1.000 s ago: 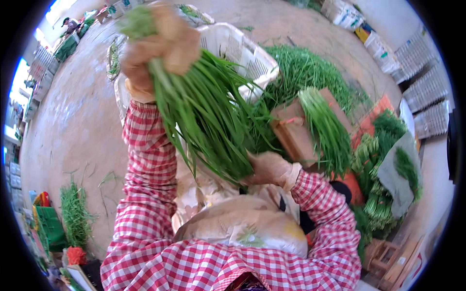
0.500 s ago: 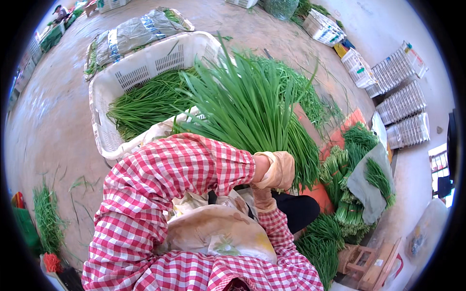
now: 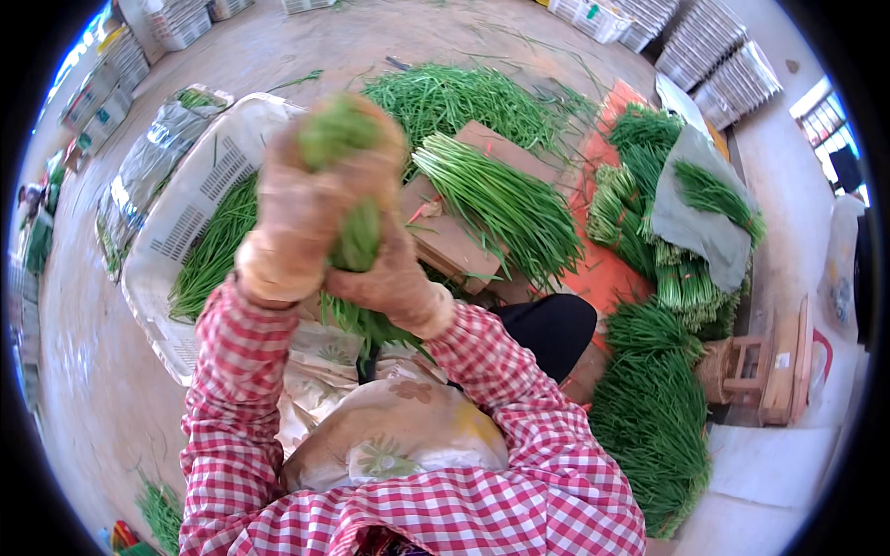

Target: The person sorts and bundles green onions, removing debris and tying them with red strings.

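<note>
Both my hands wear tan gloves and grip one bunch of green chives (image 3: 360, 239), raised over my lap toward the white crate. My left hand (image 3: 301, 199), blurred by motion, is wrapped around the upper part. Lower down, my right hand (image 3: 385, 278) closes around the same bunch. Leaves hang below it over my apron (image 3: 389, 435). Just right of my hands, a neat bunch of chives (image 3: 505, 199) lies across a brown cardboard-topped stand (image 3: 445, 246). Left of them, the white plastic crate (image 3: 153, 278) holds more long chives (image 3: 218, 250), partly hidden by my left arm.
A loose heap of chives (image 3: 464, 102) lies beyond the stand. Tied bundles (image 3: 681, 292) are stacked at right, partly under a grey cloth (image 3: 705, 208), beside an orange sheet (image 3: 612, 287). More chives (image 3: 649, 417) and a small wooden stool (image 3: 746, 371) are near right. A covered crate (image 3: 153, 176) stands far left.
My hands have come back from the right to the middle left, raising the bunch, whose fanned leaves now point downward. The view has turned right, and the stand's bunch shows more fully.
</note>
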A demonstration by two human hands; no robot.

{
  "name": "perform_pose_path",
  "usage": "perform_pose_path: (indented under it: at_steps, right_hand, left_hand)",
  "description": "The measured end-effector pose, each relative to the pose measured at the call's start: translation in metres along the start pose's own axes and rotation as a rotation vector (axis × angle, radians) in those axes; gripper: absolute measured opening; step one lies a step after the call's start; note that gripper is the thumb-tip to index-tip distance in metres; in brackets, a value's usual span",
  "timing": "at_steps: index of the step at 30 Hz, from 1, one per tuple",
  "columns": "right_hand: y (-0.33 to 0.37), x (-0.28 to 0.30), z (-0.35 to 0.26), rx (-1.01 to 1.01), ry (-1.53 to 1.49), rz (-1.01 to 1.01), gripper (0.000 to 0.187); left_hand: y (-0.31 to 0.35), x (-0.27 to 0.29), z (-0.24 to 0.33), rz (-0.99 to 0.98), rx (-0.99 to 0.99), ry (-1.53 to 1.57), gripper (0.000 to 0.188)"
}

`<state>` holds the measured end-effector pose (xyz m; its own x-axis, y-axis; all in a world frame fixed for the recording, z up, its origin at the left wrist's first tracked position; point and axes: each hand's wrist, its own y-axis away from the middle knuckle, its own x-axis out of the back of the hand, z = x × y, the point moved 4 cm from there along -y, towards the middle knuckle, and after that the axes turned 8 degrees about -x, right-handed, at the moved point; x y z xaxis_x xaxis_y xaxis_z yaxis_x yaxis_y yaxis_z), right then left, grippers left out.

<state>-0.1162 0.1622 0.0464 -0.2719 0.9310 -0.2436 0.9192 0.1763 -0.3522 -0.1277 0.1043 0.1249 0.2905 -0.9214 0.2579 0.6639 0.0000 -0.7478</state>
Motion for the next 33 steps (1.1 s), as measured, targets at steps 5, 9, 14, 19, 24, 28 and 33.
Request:
perform_pose_path:
  at_steps: [5, 9, 14, 19, 24, 28, 33]
  right_hand:
    - [-0.03, 0.019, -0.022, 0.382, 0.548, 0.1, 0.091]
    - [-0.072, 0.024, -0.045, 0.226, 0.289, -0.126, 0.08]
    - [-0.082, 0.095, -0.094, 0.247, 1.246, -0.003, 0.049]
    - [-0.036, 0.213, -0.102, -0.119, 1.583, 0.153, 0.055]
    - [0.002, 0.296, -0.06, -0.297, 1.33, 0.385, 0.06]
    - [0.006, 0.313, -0.041, -0.417, 1.198, 0.412, 0.054]
    - [0.014, 0.34, -0.041, -0.493, 1.158, 0.478, 0.051]
  left_hand:
    - [-0.048, 0.005, -0.017, -0.309, 0.191, 0.957, 0.029]
    - [-0.082, 0.008, -0.03, -0.282, 0.051, 1.472, 0.019]
    - [-0.089, -0.027, -0.043, -0.058, 0.203, 1.47, 0.018]
    - [-0.035, -0.059, -0.12, 0.086, 0.352, 1.228, 0.016]
    - [0.108, -0.16, -0.177, -0.685, 0.18, 0.211, 0.012]
    - [0.152, -0.173, -0.184, -0.72, -0.398, -0.388, 0.042]
    - [0.191, -0.114, -0.14, -1.798, 0.336, -0.366, 0.034]
